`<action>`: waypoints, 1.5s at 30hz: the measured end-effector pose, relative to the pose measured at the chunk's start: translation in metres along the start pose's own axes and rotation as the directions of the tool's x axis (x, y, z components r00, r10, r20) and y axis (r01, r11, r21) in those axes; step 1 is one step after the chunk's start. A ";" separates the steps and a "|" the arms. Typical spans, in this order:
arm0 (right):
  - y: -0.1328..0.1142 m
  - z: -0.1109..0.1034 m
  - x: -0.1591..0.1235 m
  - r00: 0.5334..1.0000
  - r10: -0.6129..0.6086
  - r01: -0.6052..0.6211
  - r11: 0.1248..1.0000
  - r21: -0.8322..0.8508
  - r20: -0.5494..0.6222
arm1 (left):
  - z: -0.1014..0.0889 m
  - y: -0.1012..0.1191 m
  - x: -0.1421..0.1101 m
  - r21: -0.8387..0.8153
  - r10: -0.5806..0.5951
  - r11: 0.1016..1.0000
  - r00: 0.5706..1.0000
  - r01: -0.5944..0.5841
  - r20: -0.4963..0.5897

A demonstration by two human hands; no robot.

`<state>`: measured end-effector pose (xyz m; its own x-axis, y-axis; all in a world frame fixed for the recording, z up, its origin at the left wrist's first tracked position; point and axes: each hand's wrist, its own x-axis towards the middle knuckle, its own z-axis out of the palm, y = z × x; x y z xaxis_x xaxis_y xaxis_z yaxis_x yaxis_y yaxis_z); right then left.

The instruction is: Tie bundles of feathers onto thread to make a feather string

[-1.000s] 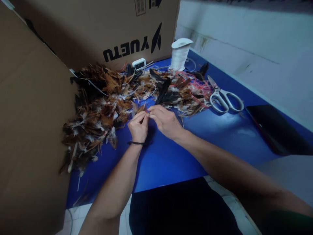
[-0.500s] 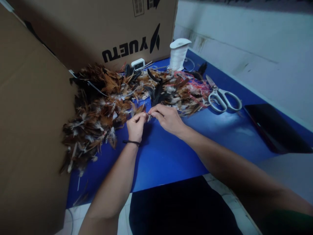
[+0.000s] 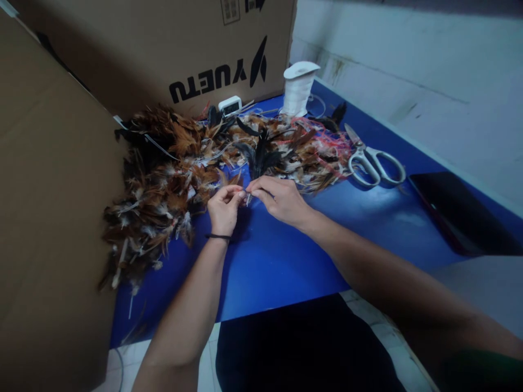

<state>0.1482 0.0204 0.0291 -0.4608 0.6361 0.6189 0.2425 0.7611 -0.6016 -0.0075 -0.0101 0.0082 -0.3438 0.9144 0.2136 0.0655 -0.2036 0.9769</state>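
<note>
My left hand (image 3: 223, 208), with a dark band at the wrist, is closed in a pinch. Its fingertips meet those of my right hand (image 3: 280, 197), also pinched, over the blue table. A small bunch of black feathers (image 3: 260, 155) fans upward from between the two hands, and its pale quill ends (image 3: 249, 200) poke out below the fingertips. What exactly each fingertip grips is too small to make out, though the bunch appears held at its base. Just beyond the hands lies a long heap of brown and black feathers (image 3: 171, 182).
Scissors (image 3: 373, 166) lie right of the heap, near pink string (image 3: 327, 142). Behind stand a spool of white cord (image 3: 297, 90) and a small white digital device (image 3: 230, 105). A dark tablet-like object (image 3: 461, 209) rests at the right. Cardboard (image 3: 134, 54) walls the back and left.
My left hand has shifted slightly left and its fingers have loosened a little. The black feathers have tilted slightly to the left. My right hand stays nearly in place.
</note>
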 end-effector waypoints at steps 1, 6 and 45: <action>0.000 0.000 0.000 1.000 -0.001 0.001 1.000 0.000 -0.001 | -0.001 0.001 -0.001 0.037 0.025 0.999 1.000 -0.025 0.005; -0.001 0.001 0.000 1.000 0.030 -0.030 0.999 0.025 0.009 | 0.002 0.007 -0.008 0.101 0.169 0.981 0.986 -0.167 -0.006; 0.005 -0.006 -0.002 0.990 0.032 -0.031 0.999 -0.008 0.136 | 0.003 0.005 -0.001 -0.292 -0.189 0.917 0.940 0.273 0.285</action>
<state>0.1557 0.0240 0.0284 -0.5649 0.6365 0.5250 0.2632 0.7421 -0.6164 -0.0037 -0.0112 0.0125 -0.0680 0.9975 0.0191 -0.3072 -0.0392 0.9509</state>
